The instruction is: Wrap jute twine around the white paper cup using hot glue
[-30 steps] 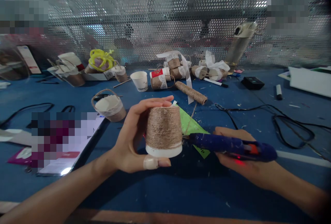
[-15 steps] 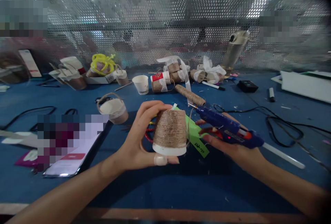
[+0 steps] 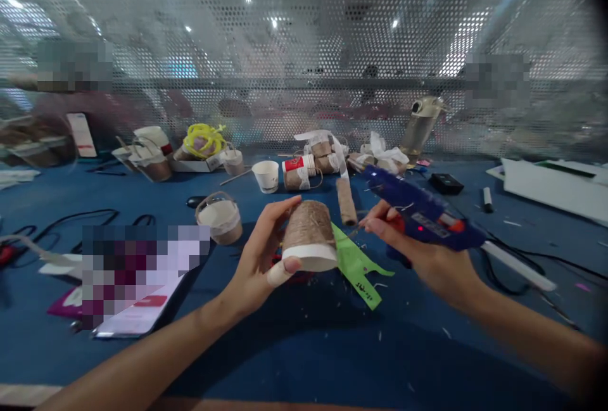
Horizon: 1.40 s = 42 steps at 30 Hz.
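Observation:
My left hand (image 3: 256, 265) is wrapped round an upside-down paper cup (image 3: 310, 228) covered in brown twine, with a white band bare at its rim. A bandage circles the thumb. In my right hand (image 3: 427, 259) is a blue hot glue gun (image 3: 403, 199), a white glue stick (image 3: 517, 265) jutting from its back. The thumb and fingertips of that hand also pinch a strand of twine (image 3: 352, 232) that runs towards the cup. Beneath the strand lies a green paper strip (image 3: 361, 271) with handwriting. Just behind stands or lies a roll of twine (image 3: 346, 202).
A small white-lined basket (image 3: 219, 220) and a phone (image 3: 152, 297) are on the left. Farther back are a plain paper cup (image 3: 265, 177), twine-covered cups (image 3: 297, 178), yellow cord (image 3: 204, 139) and a bottle (image 3: 422, 126). Black cable (image 3: 503, 278) runs behind my right hand.
The cup has tilted, showing more of its rim. The glue gun's nozzle has swung upward, and my right fingertips have closed on the twine. The twine roll has turned, and the view has shifted.

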Tool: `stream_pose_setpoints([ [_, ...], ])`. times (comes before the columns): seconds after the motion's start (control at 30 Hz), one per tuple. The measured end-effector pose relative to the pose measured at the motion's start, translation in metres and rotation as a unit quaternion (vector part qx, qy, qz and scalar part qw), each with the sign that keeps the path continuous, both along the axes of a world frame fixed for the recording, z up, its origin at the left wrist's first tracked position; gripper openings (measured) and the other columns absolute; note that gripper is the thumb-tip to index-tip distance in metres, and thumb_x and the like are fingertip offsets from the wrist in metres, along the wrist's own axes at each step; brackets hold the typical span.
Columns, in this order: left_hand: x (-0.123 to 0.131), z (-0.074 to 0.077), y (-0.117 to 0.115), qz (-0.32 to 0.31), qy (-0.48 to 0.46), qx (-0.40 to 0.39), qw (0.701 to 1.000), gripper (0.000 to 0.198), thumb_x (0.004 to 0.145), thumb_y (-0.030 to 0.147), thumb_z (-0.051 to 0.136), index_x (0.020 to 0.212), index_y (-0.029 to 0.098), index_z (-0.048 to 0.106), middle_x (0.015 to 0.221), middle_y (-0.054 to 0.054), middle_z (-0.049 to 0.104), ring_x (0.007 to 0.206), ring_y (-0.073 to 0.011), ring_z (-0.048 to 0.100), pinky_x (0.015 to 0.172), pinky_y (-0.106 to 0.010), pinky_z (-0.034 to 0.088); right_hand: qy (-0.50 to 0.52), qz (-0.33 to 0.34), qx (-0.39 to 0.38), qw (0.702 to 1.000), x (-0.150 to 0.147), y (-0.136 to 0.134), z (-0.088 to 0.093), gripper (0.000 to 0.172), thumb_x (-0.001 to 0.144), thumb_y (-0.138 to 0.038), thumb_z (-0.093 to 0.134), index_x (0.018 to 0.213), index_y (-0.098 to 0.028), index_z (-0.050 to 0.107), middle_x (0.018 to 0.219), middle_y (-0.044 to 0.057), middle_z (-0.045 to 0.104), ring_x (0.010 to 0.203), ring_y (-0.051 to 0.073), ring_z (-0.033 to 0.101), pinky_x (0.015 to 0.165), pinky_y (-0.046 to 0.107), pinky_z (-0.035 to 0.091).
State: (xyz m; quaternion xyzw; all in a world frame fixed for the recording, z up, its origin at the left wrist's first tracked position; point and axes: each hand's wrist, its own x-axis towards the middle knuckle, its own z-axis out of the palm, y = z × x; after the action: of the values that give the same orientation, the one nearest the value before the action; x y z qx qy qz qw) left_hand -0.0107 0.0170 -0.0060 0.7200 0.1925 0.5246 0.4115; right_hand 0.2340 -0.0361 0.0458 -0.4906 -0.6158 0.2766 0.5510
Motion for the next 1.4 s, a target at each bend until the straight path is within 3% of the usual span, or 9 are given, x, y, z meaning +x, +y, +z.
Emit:
stream_pose_setpoints([
  [0.1, 0.0, -0.001, 0.001, -0.016, -0.015, -0.02, 1.0, 0.072, 0.081, 0.054, 0.075, 0.143, 0.027, 0.051, 0.139, -0.012, 0.051, 0.131, -0.0313, 0.052, 0.107, -0.042, 0.052, -0.009, 0.039, 0.032, 0.999, 0.003, -0.011, 0.023, 0.011, 0.091, -0.036, 0.07, 0.084, -0.029, 0.065, 0.088, 0.0, 0.069, 0.083, 0.02, 0.068, 0.081, 0.037, 0.059],
  [0.17, 0.0, -0.002, 0.001, -0.021, -0.005, -0.036, 0.999, 0.073, 0.081, 0.053, 0.075, 0.143, 0.026, 0.05, 0.141, -0.014, 0.051, 0.131, -0.0319, 0.053, 0.106, -0.044, 0.053, -0.003, 0.04, 0.042, 0.998, 0.006, -0.016, 0.025, 0.012, 0.092, -0.038, 0.069, 0.084, -0.03, 0.065, 0.089, 0.0, 0.069, 0.087, 0.02, 0.069, 0.086, 0.038, 0.058],
  [0.47, 0.0, -0.003, -0.002, -0.016, 0.074, 0.028, 0.997, 0.066, 0.082, 0.043, 0.076, 0.141, 0.03, 0.05, 0.141, -0.013, 0.048, 0.128, -0.032, 0.055, 0.098, -0.041, 0.059, 0.126, 0.122, -0.146, 0.973, 0.002, -0.014, -0.038, 0.025, 0.091, -0.045, 0.069, 0.104, -0.024, 0.064, 0.102, 0.002, 0.074, 0.056, 0.013, 0.07, 0.058, 0.031, 0.064],
  [0.6, -0.002, -0.003, -0.001, -0.021, 0.105, 0.075, 0.991, 0.061, 0.081, 0.037, 0.077, 0.138, 0.03, 0.055, 0.138, -0.013, 0.045, 0.125, -0.0299, 0.053, 0.092, -0.038, 0.06, 0.138, 0.134, -0.157, 0.969, -0.002, -0.02, -0.045, 0.03, 0.088, -0.046, 0.072, 0.108, -0.025, 0.063, 0.107, 0.003, 0.074, 0.057, 0.015, 0.072, 0.062, 0.034, 0.065],
  [0.77, -0.004, -0.002, 0.0, -0.022, 0.134, 0.112, 0.984, 0.059, 0.08, 0.04, 0.077, 0.135, 0.029, 0.058, 0.133, -0.012, 0.045, 0.123, -0.0291, 0.051, 0.098, -0.042, 0.058, 0.109, 0.085, -0.18, 0.974, -0.003, -0.023, -0.049, 0.036, 0.081, -0.043, 0.079, 0.11, -0.029, 0.064, 0.111, 0.004, 0.078, 0.086, 0.023, 0.078, 0.08, 0.037, 0.065],
  [0.93, -0.003, -0.004, 0.0, -0.033, 0.097, 0.097, 0.99, 0.065, 0.078, 0.038, 0.08, 0.137, 0.029, 0.055, 0.136, -0.012, 0.041, 0.123, -0.0289, 0.052, 0.092, -0.038, 0.06, 0.141, 0.128, -0.217, 0.958, -0.004, -0.023, -0.054, 0.044, 0.08, -0.045, 0.08, 0.116, -0.029, 0.061, 0.101, 0.002, 0.078, 0.068, 0.019, 0.075, 0.069, 0.035, 0.064],
  [1.03, -0.002, -0.006, 0.0, -0.021, 0.097, 0.092, 0.991, 0.069, 0.073, 0.041, 0.085, 0.134, 0.03, 0.056, 0.136, -0.012, 0.043, 0.123, -0.0297, 0.053, 0.094, -0.04, 0.06, 0.145, 0.131, -0.227, 0.954, -0.004, -0.024, -0.052, 0.044, 0.077, -0.04, 0.083, 0.114, -0.029, 0.061, 0.087, -0.002, 0.076, 0.067, 0.018, 0.075, 0.069, 0.033, 0.063],
  [1.23, -0.001, -0.005, 0.0, -0.003, 0.093, 0.101, 0.99, 0.068, 0.069, 0.035, 0.089, 0.13, 0.03, 0.059, 0.132, -0.01, 0.046, 0.122, -0.0267, 0.055, 0.093, -0.034, 0.06, 0.124, 0.134, -0.182, 0.966, -0.004, -0.023, -0.044, 0.02, 0.08, -0.03, 0.08, 0.087, -0.024, 0.063, 0.08, -0.004, 0.068, 0.069, 0.013, 0.069, 0.064, 0.026, 0.058],
  [1.4, -0.003, -0.004, 0.0, 0.014, 0.123, 0.138, 0.983, 0.068, 0.069, 0.033, 0.089, 0.13, 0.028, 0.06, 0.13, -0.012, 0.05, 0.12, -0.0277, 0.056, 0.094, -0.037, 0.059, 0.106, 0.107, -0.149, 0.977, 0.0, -0.024, -0.042, 0.02, 0.078, -0.03, 0.084, 0.082, -0.024, 0.065, 0.076, -0.005, 0.065, 0.069, 0.012, 0.064, 0.068, 0.025, 0.057],
])
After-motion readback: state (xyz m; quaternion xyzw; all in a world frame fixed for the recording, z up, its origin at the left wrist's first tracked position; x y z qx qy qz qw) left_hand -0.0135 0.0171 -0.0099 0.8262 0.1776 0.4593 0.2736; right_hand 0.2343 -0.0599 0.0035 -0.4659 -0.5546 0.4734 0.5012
